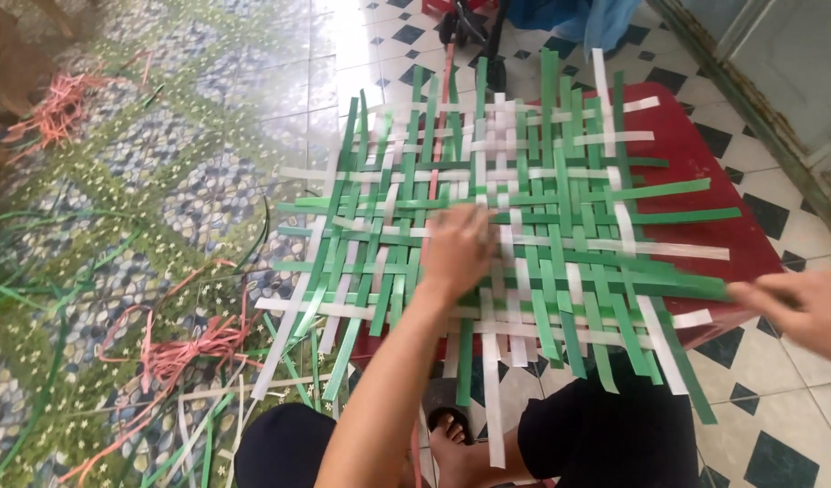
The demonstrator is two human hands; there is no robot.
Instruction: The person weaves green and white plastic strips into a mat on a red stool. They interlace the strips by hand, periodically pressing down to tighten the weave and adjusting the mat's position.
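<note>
Green and white plastic strips form a woven mat (515,217) lying on a red stool (705,172). The left hand (458,248) presses flat on the mat's middle; the right hand (800,307) pinches a green strip (678,287) at the mat's right edge. A hard tug could loosen the weave.

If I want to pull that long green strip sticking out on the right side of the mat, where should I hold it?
Hold the long green strip near its free tip, coming from the mat's right side, probably pinching its flat faces. That end lies loose beyond the woven mat over the red stool; the rest is tucked under crossing strips. The right hand is already at that end, while the left hand presses flat on the mat.
</note>
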